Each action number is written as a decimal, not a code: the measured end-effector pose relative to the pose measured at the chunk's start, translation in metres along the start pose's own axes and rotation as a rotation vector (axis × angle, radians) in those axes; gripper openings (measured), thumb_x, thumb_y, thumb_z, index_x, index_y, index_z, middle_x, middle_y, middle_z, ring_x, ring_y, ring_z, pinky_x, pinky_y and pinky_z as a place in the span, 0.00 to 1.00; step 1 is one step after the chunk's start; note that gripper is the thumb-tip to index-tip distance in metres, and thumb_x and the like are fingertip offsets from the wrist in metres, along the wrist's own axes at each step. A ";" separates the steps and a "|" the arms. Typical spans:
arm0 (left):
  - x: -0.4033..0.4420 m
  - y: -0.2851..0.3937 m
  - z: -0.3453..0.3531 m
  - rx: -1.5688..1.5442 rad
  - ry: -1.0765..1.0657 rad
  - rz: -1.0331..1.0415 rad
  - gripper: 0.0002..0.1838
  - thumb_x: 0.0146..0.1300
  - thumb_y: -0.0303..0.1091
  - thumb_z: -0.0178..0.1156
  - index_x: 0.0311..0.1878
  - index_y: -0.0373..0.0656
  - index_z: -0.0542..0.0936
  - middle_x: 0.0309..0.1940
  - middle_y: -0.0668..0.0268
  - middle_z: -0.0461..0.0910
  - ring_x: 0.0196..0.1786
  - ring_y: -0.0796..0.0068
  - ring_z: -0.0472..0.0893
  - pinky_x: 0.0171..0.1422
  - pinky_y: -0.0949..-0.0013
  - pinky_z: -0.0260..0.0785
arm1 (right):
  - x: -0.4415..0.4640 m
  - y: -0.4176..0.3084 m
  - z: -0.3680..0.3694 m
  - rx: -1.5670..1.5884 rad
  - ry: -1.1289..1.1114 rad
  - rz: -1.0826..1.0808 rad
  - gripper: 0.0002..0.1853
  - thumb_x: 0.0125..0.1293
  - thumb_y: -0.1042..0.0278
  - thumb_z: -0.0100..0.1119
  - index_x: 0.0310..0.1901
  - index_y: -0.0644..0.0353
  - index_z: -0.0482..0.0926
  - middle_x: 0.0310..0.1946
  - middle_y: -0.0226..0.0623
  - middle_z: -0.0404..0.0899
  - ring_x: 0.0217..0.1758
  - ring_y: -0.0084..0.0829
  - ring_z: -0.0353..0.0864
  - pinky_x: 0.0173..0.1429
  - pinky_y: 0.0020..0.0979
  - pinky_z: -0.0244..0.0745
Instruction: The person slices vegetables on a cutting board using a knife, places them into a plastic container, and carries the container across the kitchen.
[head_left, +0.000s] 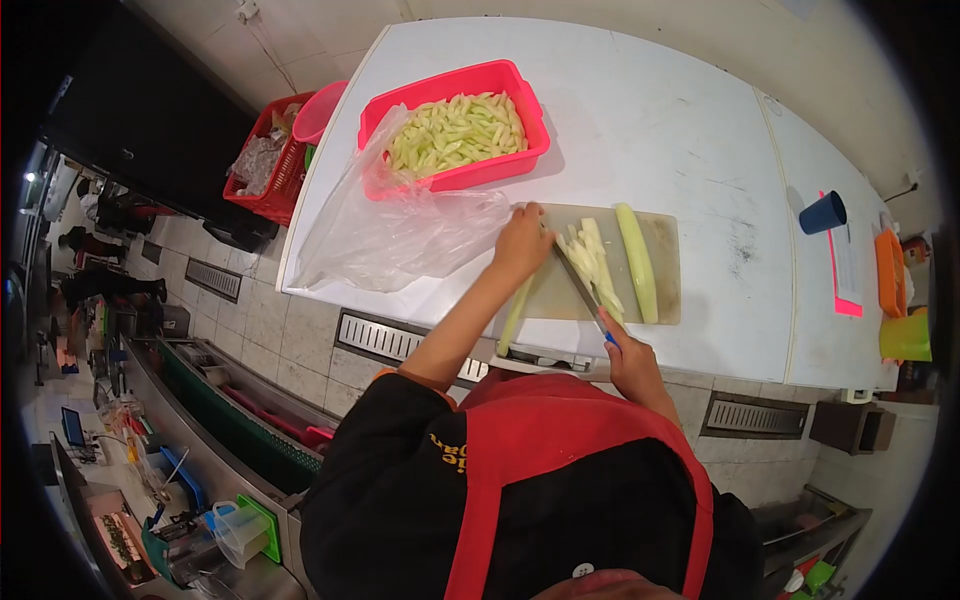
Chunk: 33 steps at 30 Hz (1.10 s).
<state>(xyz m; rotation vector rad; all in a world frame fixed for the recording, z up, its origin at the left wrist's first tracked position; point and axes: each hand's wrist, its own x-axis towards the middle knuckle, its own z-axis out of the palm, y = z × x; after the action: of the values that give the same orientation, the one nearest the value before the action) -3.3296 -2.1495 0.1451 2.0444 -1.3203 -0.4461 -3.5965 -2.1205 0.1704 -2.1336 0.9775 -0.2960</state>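
My right hand (635, 365) is wrapped around the blue handle of a knife (577, 275), whose blade slants up and left across the cutting board (662, 270). My left hand (524, 243) is closed, fingers curled by the blade's tip at the board's left side; what they pinch is hidden. Right of the blade lies a bunch of cut pale strips (592, 262). Farther right is a long, whole, peeled pale-green vegetable, like a cucumber (637, 262). A narrow green strip (514, 318) runs from below my left wrist toward the table's near edge.
A pink tub (535, 120) of cut pale-green pieces (455, 135) stands at the back left. Clear plastic (390, 235) spreads from it over the white table (690, 130). A blue cup (822, 213) stands at right. A red crate (275, 165) is beyond the left edge.
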 end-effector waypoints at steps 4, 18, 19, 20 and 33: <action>-0.031 -0.007 0.009 -0.088 0.046 -0.021 0.29 0.57 0.42 0.66 0.57 0.38 0.69 0.47 0.50 0.74 0.49 0.50 0.76 0.51 0.57 0.70 | -0.003 -0.002 0.005 -0.008 -0.006 0.061 0.31 0.63 0.75 0.51 0.69 0.42 0.63 0.34 0.58 0.79 0.40 0.57 0.79 0.44 0.45 0.73; -0.065 0.003 -0.001 -0.034 -0.022 -0.074 0.24 0.56 0.33 0.65 0.57 0.42 0.74 0.45 0.51 0.74 0.45 0.49 0.77 0.49 0.58 0.71 | 0.002 -0.014 0.010 0.059 -0.060 0.112 0.33 0.65 0.75 0.49 0.71 0.43 0.57 0.32 0.57 0.79 0.38 0.57 0.78 0.43 0.48 0.71; -0.065 0.003 0.001 -0.041 -0.037 -0.090 0.25 0.56 0.32 0.65 0.58 0.41 0.74 0.45 0.51 0.74 0.45 0.49 0.77 0.50 0.58 0.71 | 0.002 -0.015 0.011 0.041 -0.061 0.098 0.33 0.65 0.74 0.49 0.71 0.43 0.56 0.32 0.57 0.78 0.38 0.57 0.78 0.43 0.48 0.71; -0.065 0.004 0.002 -0.058 -0.026 -0.087 0.26 0.56 0.32 0.65 0.59 0.41 0.73 0.45 0.50 0.74 0.45 0.49 0.77 0.50 0.58 0.71 | 0.001 -0.016 0.013 0.022 -0.061 0.085 0.33 0.65 0.74 0.50 0.72 0.43 0.55 0.31 0.57 0.78 0.37 0.57 0.78 0.43 0.48 0.71; -0.061 0.003 0.000 -0.103 -0.097 -0.077 0.29 0.56 0.30 0.64 0.63 0.41 0.71 0.42 0.51 0.73 0.40 0.53 0.78 0.47 0.60 0.71 | 0.000 -0.024 0.015 -0.086 -0.140 0.190 0.35 0.65 0.74 0.52 0.72 0.40 0.54 0.31 0.55 0.78 0.36 0.54 0.79 0.42 0.47 0.73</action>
<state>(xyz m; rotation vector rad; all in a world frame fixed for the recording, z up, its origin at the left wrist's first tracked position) -3.3578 -2.0955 0.1432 2.0155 -1.2511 -0.6424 -3.5765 -2.1025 0.1773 -2.0871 1.1178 -0.0112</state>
